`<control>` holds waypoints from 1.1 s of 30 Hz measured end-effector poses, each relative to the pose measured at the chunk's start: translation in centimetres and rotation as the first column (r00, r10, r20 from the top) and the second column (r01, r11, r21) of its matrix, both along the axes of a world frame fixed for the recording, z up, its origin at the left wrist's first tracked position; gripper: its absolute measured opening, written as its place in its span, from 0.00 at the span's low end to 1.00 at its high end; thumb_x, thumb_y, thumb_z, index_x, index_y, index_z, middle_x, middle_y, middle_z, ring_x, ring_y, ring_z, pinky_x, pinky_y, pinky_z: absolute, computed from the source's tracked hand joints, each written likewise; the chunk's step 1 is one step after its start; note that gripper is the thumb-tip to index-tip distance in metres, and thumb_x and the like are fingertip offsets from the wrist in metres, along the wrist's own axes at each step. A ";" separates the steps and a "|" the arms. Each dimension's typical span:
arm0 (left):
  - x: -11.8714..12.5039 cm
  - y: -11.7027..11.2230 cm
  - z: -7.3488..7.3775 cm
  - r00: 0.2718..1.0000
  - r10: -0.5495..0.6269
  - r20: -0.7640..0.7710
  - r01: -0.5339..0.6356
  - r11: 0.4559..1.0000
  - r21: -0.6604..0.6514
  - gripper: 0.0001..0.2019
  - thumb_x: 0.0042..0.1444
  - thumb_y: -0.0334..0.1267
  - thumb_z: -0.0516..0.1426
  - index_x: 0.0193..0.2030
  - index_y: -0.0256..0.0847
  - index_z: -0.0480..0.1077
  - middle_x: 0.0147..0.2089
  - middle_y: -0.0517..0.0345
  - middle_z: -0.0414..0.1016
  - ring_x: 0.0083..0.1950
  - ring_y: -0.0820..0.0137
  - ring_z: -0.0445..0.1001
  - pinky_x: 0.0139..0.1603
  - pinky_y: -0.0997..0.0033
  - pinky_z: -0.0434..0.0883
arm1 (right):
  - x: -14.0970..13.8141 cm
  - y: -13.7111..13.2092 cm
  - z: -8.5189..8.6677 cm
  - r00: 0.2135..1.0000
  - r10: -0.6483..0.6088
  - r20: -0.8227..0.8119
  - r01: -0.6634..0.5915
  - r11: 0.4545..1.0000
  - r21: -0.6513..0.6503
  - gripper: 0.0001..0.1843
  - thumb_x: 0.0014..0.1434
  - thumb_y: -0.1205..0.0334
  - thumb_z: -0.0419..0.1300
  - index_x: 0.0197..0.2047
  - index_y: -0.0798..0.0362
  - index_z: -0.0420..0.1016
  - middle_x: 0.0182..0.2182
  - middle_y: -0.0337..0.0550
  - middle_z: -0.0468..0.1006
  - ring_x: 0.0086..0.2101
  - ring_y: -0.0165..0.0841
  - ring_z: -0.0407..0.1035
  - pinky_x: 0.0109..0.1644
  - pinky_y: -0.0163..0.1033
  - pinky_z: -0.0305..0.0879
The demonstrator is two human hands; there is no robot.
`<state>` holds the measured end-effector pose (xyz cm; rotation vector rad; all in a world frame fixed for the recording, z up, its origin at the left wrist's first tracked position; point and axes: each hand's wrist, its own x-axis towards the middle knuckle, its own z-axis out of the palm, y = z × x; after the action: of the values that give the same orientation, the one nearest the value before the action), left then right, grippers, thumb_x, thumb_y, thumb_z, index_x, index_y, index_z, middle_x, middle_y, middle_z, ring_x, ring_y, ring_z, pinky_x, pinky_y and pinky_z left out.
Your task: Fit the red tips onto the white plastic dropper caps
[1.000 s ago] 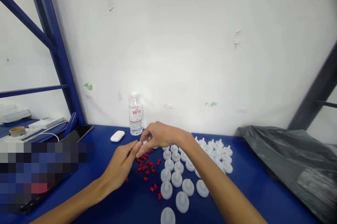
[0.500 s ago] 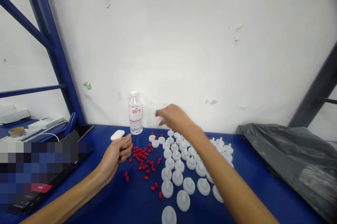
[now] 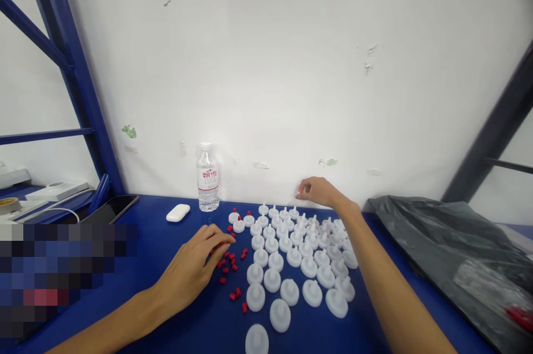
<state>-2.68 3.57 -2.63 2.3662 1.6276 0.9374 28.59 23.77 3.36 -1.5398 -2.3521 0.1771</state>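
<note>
My left hand (image 3: 194,257) is low over the loose red caps (image 3: 232,267), its thumb and forefinger stretched out around some of them and slightly apart. Part of the cap pile is hidden beneath these fingers. Beyond the rows of white round plastic pieces with upright stems (image 3: 293,256), my right hand (image 3: 320,192) hovers near the wall. Its fingers are loosely curled, and nothing shows between them. Three white pieces with red caps on their stems (image 3: 239,225) stand apart, left of the back rows.
A water bottle (image 3: 208,179) stands against the wall, with a white earbud case (image 3: 178,213) to its left. Along the right side lies a grey plastic bag (image 3: 437,243). A dark phone (image 3: 119,208) and blue frame posts (image 3: 89,82) are at the left.
My right hand has moved right, from above the capped pieces to above the back rows. My left hand has come down onto the red caps, its fingers unfolding from a closed pinch.
</note>
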 end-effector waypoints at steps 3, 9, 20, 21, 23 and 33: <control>-0.2 0.3 -0.4 1.000 0.021 -0.003 -0.021 1.000 -0.008 0.11 0.66 0.42 0.53 0.51 0.49 0.73 0.45 0.57 0.77 0.46 0.64 0.72 0.45 0.66 0.73 | 0.5 0.2 -0.5 0.998 -0.039 0.049 0.042 0.996 -0.077 0.09 0.51 0.59 0.67 0.37 0.52 0.81 0.38 0.45 0.82 0.38 0.36 0.75 0.41 0.36 0.65; -0.1 0.3 -0.2 0.999 -0.025 -0.026 0.025 1.000 0.012 0.10 0.66 0.44 0.55 0.44 0.49 0.77 0.43 0.57 0.78 0.46 0.64 0.71 0.45 0.67 0.73 | 1.0 0.0 -1.2 0.995 -0.045 0.093 0.070 0.955 -0.288 0.08 0.46 0.66 0.68 0.33 0.53 0.83 0.31 0.45 0.82 0.31 0.34 0.76 0.37 0.36 0.67; -0.1 0.3 -0.8 1.000 -0.012 0.001 0.012 1.000 -0.012 0.11 0.65 0.41 0.54 0.50 0.50 0.76 0.46 0.56 0.79 0.49 0.63 0.73 0.43 0.67 0.75 | -0.3 -0.6 -0.4 0.994 0.091 -0.054 -0.103 0.951 -0.291 0.13 0.60 0.55 0.59 0.39 0.51 0.83 0.43 0.45 0.83 0.45 0.38 0.75 0.49 0.37 0.67; -0.1 0.3 -0.8 1.000 -0.012 -0.002 0.012 1.000 -0.014 0.11 0.65 0.41 0.54 0.49 0.50 0.76 0.46 0.56 0.79 0.49 0.63 0.72 0.44 0.67 0.75 | -0.4 -0.7 -0.4 0.991 0.117 -0.063 -0.131 0.941 -0.311 0.14 0.61 0.54 0.59 0.38 0.51 0.84 0.42 0.44 0.84 0.44 0.38 0.76 0.48 0.36 0.67; -0.1 0.3 -0.8 1.000 -0.014 -0.012 0.014 1.000 -0.026 0.11 0.66 0.41 0.54 0.48 0.50 0.77 0.46 0.56 0.79 0.49 0.62 0.72 0.44 0.66 0.75 | -0.6 -0.8 -0.5 0.987 0.146 -0.073 -0.162 0.927 -0.338 0.14 0.61 0.54 0.58 0.38 0.51 0.84 0.39 0.43 0.84 0.44 0.37 0.76 0.47 0.35 0.68; 0.1 0.2 -0.5 0.999 -0.019 -0.036 0.016 0.998 -0.065 0.11 0.67 0.42 0.52 0.48 0.49 0.75 0.48 0.57 0.78 0.51 0.63 0.71 0.46 0.66 0.73 | -3.0 -2.7 2.6 0.967 0.236 -0.093 -0.250 0.951 -0.182 0.13 0.62 0.57 0.58 0.45 0.50 0.80 0.41 0.42 0.84 0.41 0.35 0.76 0.45 0.36 0.67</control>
<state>-2.60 3.72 -3.09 2.3642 1.6215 0.8296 25.55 21.03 6.00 -1.2926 -2.5236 0.5225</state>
